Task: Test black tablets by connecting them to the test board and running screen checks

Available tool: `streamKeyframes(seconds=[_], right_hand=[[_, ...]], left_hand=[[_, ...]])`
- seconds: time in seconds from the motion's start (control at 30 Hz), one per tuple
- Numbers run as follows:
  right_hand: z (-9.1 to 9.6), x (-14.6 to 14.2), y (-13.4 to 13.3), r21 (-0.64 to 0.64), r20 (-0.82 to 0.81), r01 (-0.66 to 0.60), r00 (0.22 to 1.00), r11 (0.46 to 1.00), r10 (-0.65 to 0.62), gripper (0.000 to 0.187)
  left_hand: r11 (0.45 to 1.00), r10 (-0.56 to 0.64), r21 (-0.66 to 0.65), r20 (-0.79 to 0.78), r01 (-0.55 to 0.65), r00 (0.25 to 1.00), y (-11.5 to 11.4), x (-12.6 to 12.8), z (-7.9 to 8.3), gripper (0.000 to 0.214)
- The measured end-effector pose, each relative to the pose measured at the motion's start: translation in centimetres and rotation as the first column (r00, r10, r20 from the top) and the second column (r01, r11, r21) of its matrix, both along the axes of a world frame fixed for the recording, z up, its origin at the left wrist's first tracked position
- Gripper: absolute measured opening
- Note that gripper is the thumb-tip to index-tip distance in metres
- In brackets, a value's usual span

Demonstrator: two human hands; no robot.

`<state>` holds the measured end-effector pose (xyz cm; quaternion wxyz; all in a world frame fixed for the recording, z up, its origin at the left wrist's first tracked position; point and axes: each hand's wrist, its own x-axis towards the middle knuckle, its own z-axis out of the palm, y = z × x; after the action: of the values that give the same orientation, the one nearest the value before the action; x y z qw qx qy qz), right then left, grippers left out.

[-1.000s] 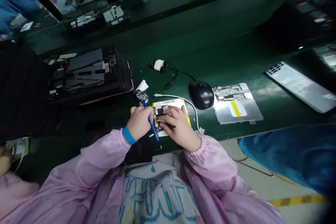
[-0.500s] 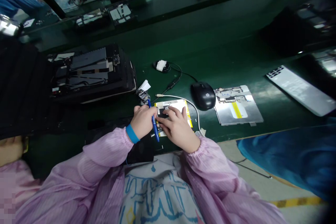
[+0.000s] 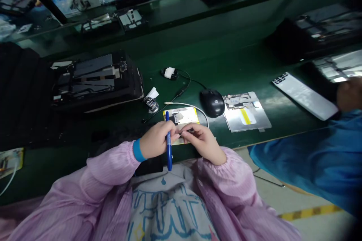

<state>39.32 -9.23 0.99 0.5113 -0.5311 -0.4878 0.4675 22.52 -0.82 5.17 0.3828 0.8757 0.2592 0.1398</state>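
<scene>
Blue pen (image 3: 169,147) tucked in my left hand (image 3: 155,141) mid-frame, probably freeing fingers (image 3: 174,136), I pinch a small part (image 3: 181,134) using my right hand (image 3: 203,140) too.

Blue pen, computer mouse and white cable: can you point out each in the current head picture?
Blue pen (image 3: 169,145): head view, on the middle of its barrel.
Computer mouse (image 3: 212,103): head view, on its black top.
White cable (image 3: 195,107): head view, along its curved stretch.

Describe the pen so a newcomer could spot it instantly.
At the green table, find the left hand and its blue wristband. The blue pen crosses that hand, one end toward the shirt; unlike the curved wristband, it is straight and slim.
</scene>
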Motion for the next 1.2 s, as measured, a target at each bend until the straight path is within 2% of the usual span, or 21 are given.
streamKeyframes(seconds=[0.07,0.23,0.4,0.5,0.63,0.8,0.93,1.03,1.1,1.2], right_hand=[[-0.1,-0.1,0.1,-0.018,-0.081,0.009,0.997,1.0,-0.01,0.034],[-0.7,-0.6,0.6,-0.049,-0.143,0.038,0.989,0.998,-0.044,0.034],[-0.5,-1.1,0.8,-0.049,-0.189,0.006,0.982,0.999,-0.015,0.033],[-0.1,-1.3,0.8,-0.016,-0.17,0.002,0.986,1.0,-0.005,0.037],[0.1,-1.4,0.9,0.026,-0.073,0.025,0.997,0.999,-0.023,0.037],[-0.3,-1.6,0.9,0.066,0.096,0.168,0.98,0.984,-0.174,0.019],[-0.9,-1.9,0.9,0.098,0.202,0.151,0.965,0.984,-0.169,0.019],[-1.3,-1.9,1.1,0.136,0.281,0.135,0.945,0.981,-0.169,0.02],[-1.6,-1.6,1.2,0.179,0.392,0.128,0.9,0.976,-0.19,0.019],[-2.1,-1.3,1.2,0.215,0.598,0.063,0.78,0.975,-0.183,0.02]], left_hand=[[1.0,0.01,0.01,-0.036,-0.01,0.999,-0.2,0.1,0.0,0.019],[0.999,0.051,-0.01,-0.058,-0.051,0.997,0.0,0.2,-0.1,0.017],[0.985,0.151,0.096,-0.059,-0.145,0.987,0.0,0.5,-0.4,0.018],[0.984,0.178,0.026,-0.021,-0.177,0.984,0.0,0.4,-0.7,0.019],[0.984,0.156,-0.086,0.031,-0.153,0.987,0.3,0.1,-1.0,0.02],[0.97,0.201,-0.146,0.029,-0.195,0.979,0.6,-0.1,-0.6,0.016],[0.971,0.235,-0.029,-0.035,-0.236,0.971,0.7,-0.1,0.0,0.016],[0.978,0.205,0.063,-0.091,-0.2,0.974,1.0,-0.2,0.4,0.019],[0.979,0.181,0.126,-0.159,-0.162,0.971,1.3,-0.2,0.4,0.019],[0.974,0.158,0.203,-0.285,-0.102,0.945,1.8,-0.3,0.3,0.015]])
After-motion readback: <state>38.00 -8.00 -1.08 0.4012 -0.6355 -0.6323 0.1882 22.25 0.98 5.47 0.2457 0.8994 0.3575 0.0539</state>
